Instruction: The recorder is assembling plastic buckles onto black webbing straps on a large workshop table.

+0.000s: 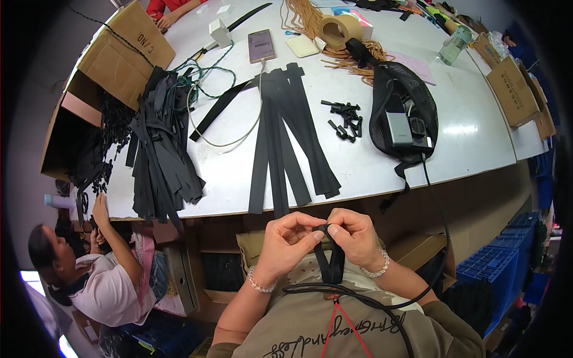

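My left hand (291,241) and my right hand (357,237) meet in front of my body, just below the table's near edge. Between them they pinch a black webbing strap (336,265), which hangs down in a folded loop. Whether a small fitting sits at the pinched end is hidden by my fingertips. Ahead on the table lies a fan of flat black strips (274,149). To its right is a small heap of black plastic pieces (346,119).
A thicker pile of black strips (161,149) lies left, beside an open carton (65,125). A black mesh bag (403,113) holds a power bank; its cable (439,203) runs to my body. Also there: phone (261,46), tape roll (339,31), seated person (107,280) at left.
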